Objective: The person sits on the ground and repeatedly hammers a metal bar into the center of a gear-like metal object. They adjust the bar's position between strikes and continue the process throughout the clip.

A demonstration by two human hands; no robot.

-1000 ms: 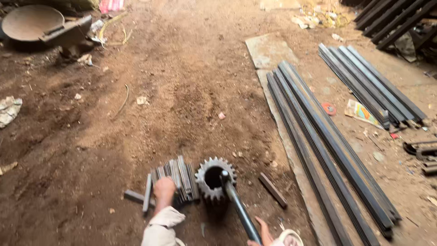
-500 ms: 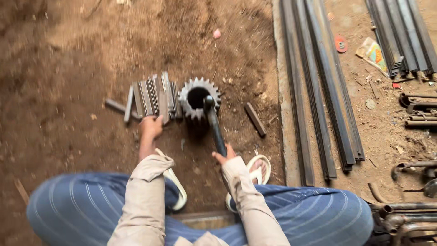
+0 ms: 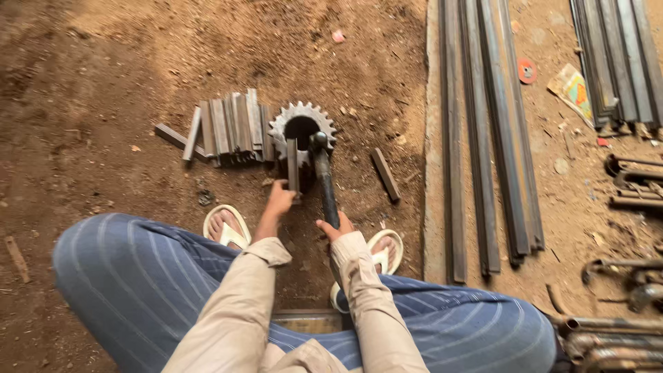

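The left hand [image 3: 278, 201] pinches the near end of a short bar [image 3: 293, 164], its far end resting on the gear [image 3: 302, 129], which serves as an anvil. The right hand [image 3: 333, 226] is wrapped around the hammer [image 3: 323, 176] handle, head just right of the bar. More bars [image 3: 231, 129] lie left of the gear.

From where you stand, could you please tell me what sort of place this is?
Probably an informal metalworking yard on a bare dirt floor: long steel bars lie in rows, cut metal pieces are stacked beside a large toothed gear.
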